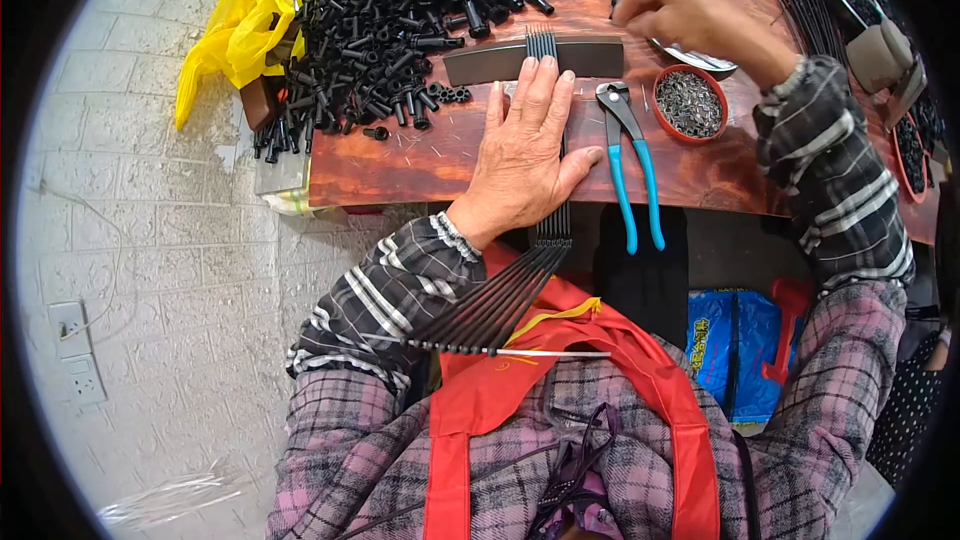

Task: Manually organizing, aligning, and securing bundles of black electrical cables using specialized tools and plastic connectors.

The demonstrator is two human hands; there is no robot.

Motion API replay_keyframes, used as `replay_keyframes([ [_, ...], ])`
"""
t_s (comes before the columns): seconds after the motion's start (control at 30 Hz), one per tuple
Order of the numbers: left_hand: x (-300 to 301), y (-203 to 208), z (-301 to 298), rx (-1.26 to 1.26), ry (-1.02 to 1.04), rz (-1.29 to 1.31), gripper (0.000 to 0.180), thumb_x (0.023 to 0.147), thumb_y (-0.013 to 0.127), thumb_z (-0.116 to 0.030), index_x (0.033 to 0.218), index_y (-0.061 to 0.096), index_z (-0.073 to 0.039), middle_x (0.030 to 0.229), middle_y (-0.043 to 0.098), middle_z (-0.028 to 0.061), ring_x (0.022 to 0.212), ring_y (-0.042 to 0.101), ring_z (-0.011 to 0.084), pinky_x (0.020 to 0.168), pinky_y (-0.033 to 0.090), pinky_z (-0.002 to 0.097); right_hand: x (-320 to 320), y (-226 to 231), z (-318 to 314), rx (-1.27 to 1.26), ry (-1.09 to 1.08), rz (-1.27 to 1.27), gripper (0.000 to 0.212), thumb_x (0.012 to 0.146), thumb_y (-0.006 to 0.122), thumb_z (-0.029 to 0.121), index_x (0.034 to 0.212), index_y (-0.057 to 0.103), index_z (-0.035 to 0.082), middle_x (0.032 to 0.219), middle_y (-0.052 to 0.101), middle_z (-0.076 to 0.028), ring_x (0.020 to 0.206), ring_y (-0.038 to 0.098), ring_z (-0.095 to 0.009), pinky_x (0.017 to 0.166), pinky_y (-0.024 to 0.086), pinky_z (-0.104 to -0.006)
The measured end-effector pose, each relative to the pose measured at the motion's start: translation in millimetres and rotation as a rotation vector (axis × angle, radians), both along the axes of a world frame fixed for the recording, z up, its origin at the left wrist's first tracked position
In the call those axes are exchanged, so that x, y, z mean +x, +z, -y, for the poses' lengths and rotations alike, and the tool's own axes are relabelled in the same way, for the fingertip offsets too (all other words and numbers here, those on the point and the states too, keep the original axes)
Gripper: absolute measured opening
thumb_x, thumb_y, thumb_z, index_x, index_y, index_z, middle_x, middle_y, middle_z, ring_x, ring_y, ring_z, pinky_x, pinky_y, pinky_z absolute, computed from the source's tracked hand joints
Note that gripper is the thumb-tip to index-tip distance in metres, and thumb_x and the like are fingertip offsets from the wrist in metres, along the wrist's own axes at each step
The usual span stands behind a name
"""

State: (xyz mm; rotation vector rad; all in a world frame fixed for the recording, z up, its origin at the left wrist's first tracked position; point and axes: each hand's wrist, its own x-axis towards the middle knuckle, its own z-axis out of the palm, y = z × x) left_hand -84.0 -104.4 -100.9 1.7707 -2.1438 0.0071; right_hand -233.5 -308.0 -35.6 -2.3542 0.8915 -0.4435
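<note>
Many thin black rods lie just left of the turquoise-handled metal pliers. The bare left hand rests flat on the rods, fingers straight, thumb spread toward the pliers. Beyond the pliers, the bare right hand hovers, fingers curled; whether they grip anything, I cannot tell. Right of the pliers stands a round red bowl of small silvery metal pieces.

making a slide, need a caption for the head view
Left hand flat on thin black rods, right hand by black parts, blue-handled pliers nearby.
</note>
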Motion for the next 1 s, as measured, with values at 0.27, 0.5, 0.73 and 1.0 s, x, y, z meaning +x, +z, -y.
replay_keyframes([
  [0.27,-2.7,1.3,0.2,0.002,-0.011,-0.005,0.071,0.075,0.056,-0.037,0.126,0.028,0.002,0.133,0.021,0.0205,0.126,0.017,0.0333,0.099,0.014,0.0507,14.7,-11.5,-35.0,-0.159,0.207,0.036,0.020,0.074,0.056,0.006,0.092,0.060,-0.001,0.068,0.059,-0.017,0.058,0.057,-0.018,0.054,0.045,-0.0287],
  [0.5,-3.7,1.3,-0.6,0.007,-0.001,0.000,0.071,0.075,0.055,-0.038,0.126,0.027,0.002,0.133,0.021,0.0203,0.126,0.016,0.0333,0.099,0.014,0.0506,17.4,-13.5,-41.7,-0.060,0.220,-0.020,0.025,0.077,0.055,0.009,0.099,0.058,-0.002,0.071,0.059,-0.018,0.058,0.057,-0.019,0.054,0.044,-0.0297],
  [0.73,-4.3,2.3,-0.2,0.009,-0.004,-0.008,0.070,0.075,0.054,-0.038,0.127,0.027,0.002,0.133,0.021,0.0201,0.126,0.016,0.0330,0.098,0.014,0.0506,17.2,-14.5,-42.7,-0.095,0.234,0.058,0.024,0.077,0.055,0.007,0.099,0.058,-0.002,0.073,0.060,-0.017,0.060,0.057,-0.020,0.056,0.044,-0.0298],
  [1.0,-4.8,1.0,0.5,0.009,-0.004,-0.007,0.070,0.075,0.054,-0.038,0.127,0.028,0.002,0.133,0.021,0.0198,0.126,0.016,0.0327,0.098,0.015,0.0504,17.6,-18.0,-40.0,-0.123,0.221,0.048,0.022,0.076,0.056,0.007,0.097,0.060,0.000,0.073,0.061,-0.016,0.063,0.058,-0.020,0.057,0.045,-0.0294],
])
